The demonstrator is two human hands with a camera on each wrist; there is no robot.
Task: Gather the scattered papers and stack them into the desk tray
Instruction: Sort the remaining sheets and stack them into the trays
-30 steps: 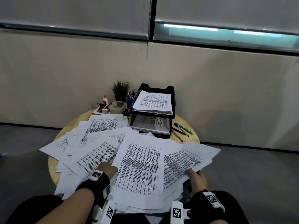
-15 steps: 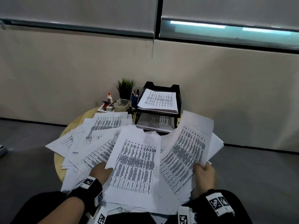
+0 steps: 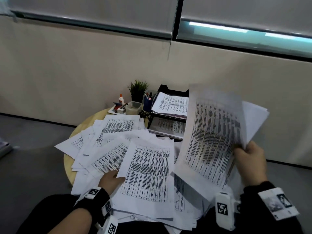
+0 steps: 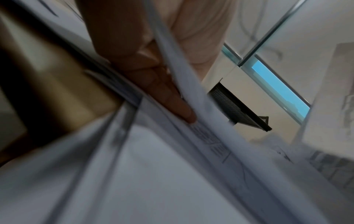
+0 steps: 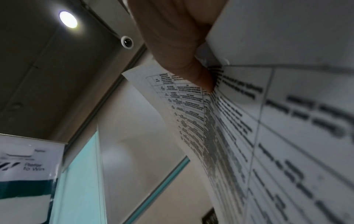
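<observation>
Matt white paper sheets, printed with black tables, cover a round bench of pale, smooth wood. The desk tray is black metal mesh with a fine perforated texture and a dull finish. More thin printed paper, slightly translucent against the light, curves in the right hand. A translucent plastic tub and a glossy white plastic glue bottle stand behind. The floor looks smooth, matt grey.
</observation>
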